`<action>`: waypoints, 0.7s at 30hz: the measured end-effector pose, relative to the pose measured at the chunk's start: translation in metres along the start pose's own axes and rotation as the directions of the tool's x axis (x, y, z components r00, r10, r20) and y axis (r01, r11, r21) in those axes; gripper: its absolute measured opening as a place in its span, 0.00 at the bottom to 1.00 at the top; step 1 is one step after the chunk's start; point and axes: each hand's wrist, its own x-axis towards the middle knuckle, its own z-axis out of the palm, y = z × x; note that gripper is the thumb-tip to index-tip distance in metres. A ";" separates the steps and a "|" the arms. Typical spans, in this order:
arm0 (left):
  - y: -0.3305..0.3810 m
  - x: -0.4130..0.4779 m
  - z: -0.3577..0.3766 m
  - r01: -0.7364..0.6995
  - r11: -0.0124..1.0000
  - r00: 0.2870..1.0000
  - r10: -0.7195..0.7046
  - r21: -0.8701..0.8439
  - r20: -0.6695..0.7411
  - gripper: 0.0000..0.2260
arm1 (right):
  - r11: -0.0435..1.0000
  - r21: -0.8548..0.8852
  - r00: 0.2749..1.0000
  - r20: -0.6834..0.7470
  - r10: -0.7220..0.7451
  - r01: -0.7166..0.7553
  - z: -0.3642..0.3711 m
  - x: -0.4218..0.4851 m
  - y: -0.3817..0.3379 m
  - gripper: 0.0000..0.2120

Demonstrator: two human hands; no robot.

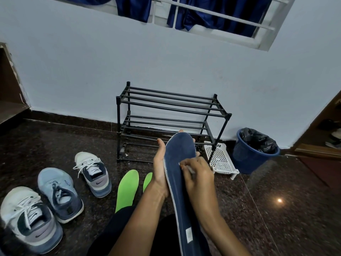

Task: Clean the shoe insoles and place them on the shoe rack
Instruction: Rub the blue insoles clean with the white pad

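**Navy insole held and wiped in front of the rack**

Nearest to us, at the far left on the dark stone floor, sits a white sneaker with its laces loose. Just beyond it we see a light blue sneaker, then a second white sneaker further back. To their right two green insoles lie flat on the floor, the smaller-looking one partly hidden behind our left forearm. Our left hand is open, palm cupped against the back edge of the navy insole, which we hold tilted up, toe pointing toward the black shoe rack against the wall. Our right hand is curled over the insole's face, fingertips pinched on a small white scrap; we cannot tell what it is. Further right, a white perforated basket leans by the rack's leg, and a blue bin lined with a black bag stands beside it
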 end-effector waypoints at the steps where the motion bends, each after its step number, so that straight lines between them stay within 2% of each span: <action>1: 0.000 0.000 0.000 0.006 1.000 1.000 -0.006 0.008 -0.001 0.38 | 1.000 0.023 1.000 0.012 -0.011 0.011 0.001 -0.004 -0.003 0.06; 5: -0.001 0.000 0.000 0.011 1.000 1.000 -0.011 -0.003 -0.005 0.35 | 0.998 0.038 0.997 0.065 -0.049 0.047 0.001 -0.007 -0.008 0.06; 11: 0.000 -0.002 0.003 -0.001 1.000 1.000 0.002 -0.011 0.023 0.36 | 0.998 -0.062 1.000 -0.007 0.014 -0.014 -0.002 0.009 0.007 0.08; 16: 0.002 -0.001 0.001 -0.010 1.000 1.000 0.010 -0.024 0.016 0.37 | 0.999 0.041 0.999 0.021 -0.025 0.024 0.003 -0.008 -0.006 0.07; 21: 0.001 -0.003 0.002 0.013 1.000 1.000 -0.013 -0.009 -0.003 0.40 | 0.997 0.020 0.996 0.058 -0.069 0.068 0.001 -0.008 -0.008 0.06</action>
